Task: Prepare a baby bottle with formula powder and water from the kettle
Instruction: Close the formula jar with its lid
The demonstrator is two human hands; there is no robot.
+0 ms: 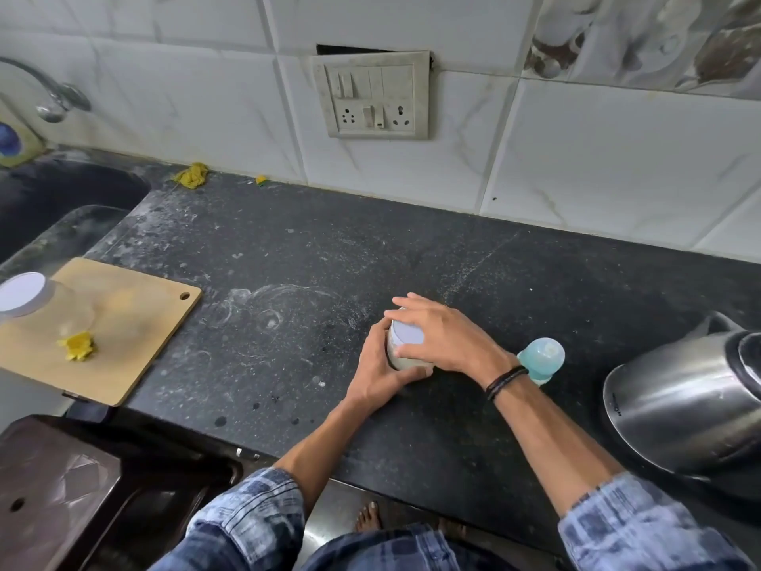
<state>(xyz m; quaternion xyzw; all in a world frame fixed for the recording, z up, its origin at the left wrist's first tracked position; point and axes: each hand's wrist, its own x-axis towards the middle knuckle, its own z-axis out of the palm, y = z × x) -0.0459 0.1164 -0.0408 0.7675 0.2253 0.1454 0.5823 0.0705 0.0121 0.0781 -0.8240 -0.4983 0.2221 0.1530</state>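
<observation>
- Left grip point(381, 364) closed round the near side of a small jar point(405, 363), thumb and fingers curled against its wall, jar upright on the counter point(288, 261).
- Right grip point(444, 335) clamped from above on the jar's pale round lid point(407, 335), fingers bent over the far rim, palm covering the right part; thumb hidden.
- Whitish contents just visible low in the jar, between the two grips.
- Black wristband point(504, 381) on the right wrist.
- Baby bottle point(542, 356) with a teal dome cap upright just behind the right wrist, near the jar but apart from it, partly hidden by the forearm.
- Steel kettle point(679, 410) further right at the counter's edge, apart from the bottle.
- Well to the left, a wooden cutting board point(136, 323) carrying a second, clear jar with a white lid point(22, 294) and a yellow scrap point(78, 346).
- Beyond the board, a dark sink point(61, 191) with a tap point(55, 98) above.
- Yellow cloth point(191, 175) at the counter's back edge; a switchboard point(370, 96) on the tiled wall.
- Brown plastic stool point(82, 488) below, left of the checked sleeves.
</observation>
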